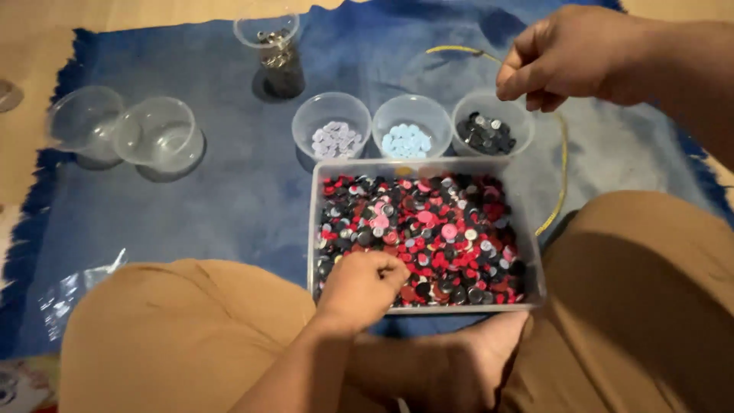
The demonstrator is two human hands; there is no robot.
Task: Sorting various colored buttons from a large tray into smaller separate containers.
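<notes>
The left hand (363, 287), curled over the near left corner of the clear rectangular tray (527, 229), covers the buttons beneath it, and its fingertips are tucked under, so whether they pinch anything cannot be told. The right hand (562, 57) at the upper right is closed; what its fingertips grip is too small to make out, and its forearm runs off the right edge. The yellow cord (563, 164) vanishes behind that hand and again behind the tray. At the far left edge a clear round thing (8, 93) is cut off. The contents of the tall cup (277, 47) at the top are too small to identify. A printed sheet (19, 382) is clipped by the lower left corner.
</notes>
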